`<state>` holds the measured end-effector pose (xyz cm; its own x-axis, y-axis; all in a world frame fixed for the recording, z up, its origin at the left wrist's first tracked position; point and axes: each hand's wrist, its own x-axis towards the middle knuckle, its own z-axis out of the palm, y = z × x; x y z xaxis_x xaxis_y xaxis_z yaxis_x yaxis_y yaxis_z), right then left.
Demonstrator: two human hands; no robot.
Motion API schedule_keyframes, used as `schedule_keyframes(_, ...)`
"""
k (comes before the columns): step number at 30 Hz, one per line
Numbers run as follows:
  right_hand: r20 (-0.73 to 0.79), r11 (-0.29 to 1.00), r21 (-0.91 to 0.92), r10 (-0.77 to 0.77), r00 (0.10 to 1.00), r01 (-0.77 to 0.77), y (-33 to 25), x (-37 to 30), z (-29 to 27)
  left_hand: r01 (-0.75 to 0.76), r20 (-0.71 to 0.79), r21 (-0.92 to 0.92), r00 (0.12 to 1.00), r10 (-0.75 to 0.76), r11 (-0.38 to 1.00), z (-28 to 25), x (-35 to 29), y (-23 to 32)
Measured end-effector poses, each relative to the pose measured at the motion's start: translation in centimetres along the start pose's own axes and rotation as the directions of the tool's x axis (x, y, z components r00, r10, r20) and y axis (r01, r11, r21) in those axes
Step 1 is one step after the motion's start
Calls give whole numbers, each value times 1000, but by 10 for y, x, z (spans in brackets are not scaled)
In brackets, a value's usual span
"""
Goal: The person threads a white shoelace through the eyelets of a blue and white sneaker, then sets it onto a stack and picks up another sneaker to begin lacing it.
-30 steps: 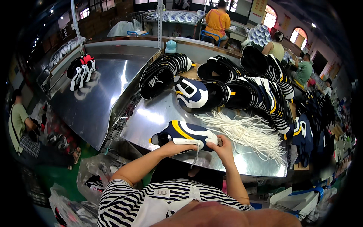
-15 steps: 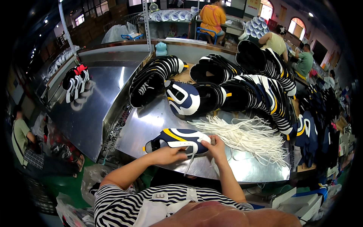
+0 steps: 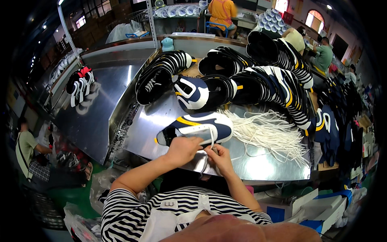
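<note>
A navy, white and yellow shoe upper (image 3: 223, 126) lies on its side on the metal table in front of me, its toe to the right. A white shoelace (image 3: 212, 136) runs from its eyelet strip down toward my fingers. My left hand (image 3: 183, 151) is closed at the upper's near edge, fingers bent over beside the eyelets; its fingertips are partly hidden. Just below the upper, my right hand (image 3: 221, 160) pinches the lace between thumb and forefinger. A small grey-brown band or piece (image 3: 215, 150) shows at a right finger. Loose white laces (image 3: 266, 135) lie in a heap to the right.
Nested rows of similar uppers (image 3: 278, 86) curve along the table's back and right. A blue-topped upper (image 3: 192, 94) stands ahead. Red-and-white uppers (image 3: 82, 86) sit on the left metal table (image 3: 100, 97). Other people work beyond, and one is at the far left.
My right hand has left the toe and moved down and left to the lace below the upper. My left hand has shifted slightly up. The upper has turned and moved slightly away.
</note>
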<state>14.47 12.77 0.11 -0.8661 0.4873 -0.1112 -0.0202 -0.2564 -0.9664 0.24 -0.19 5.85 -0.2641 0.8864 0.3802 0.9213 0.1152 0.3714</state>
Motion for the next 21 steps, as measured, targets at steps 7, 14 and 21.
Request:
schedule_keyframes(7,343,939,-345,134,930,-8,11,-55,-17,214,-135,-159,962,-236,964,-59,-12,-20)
schedule_keyframes(14,126,904,-345,311,942,-252,-16,-123,-56,239,-55,-336,961,-272,911,-78,6,-36)
schedule_keyframes(21,-66,993,-47,105,992,-109,-26,-47,-32,265,411,-73,886,-213,962,23,-13,-30)
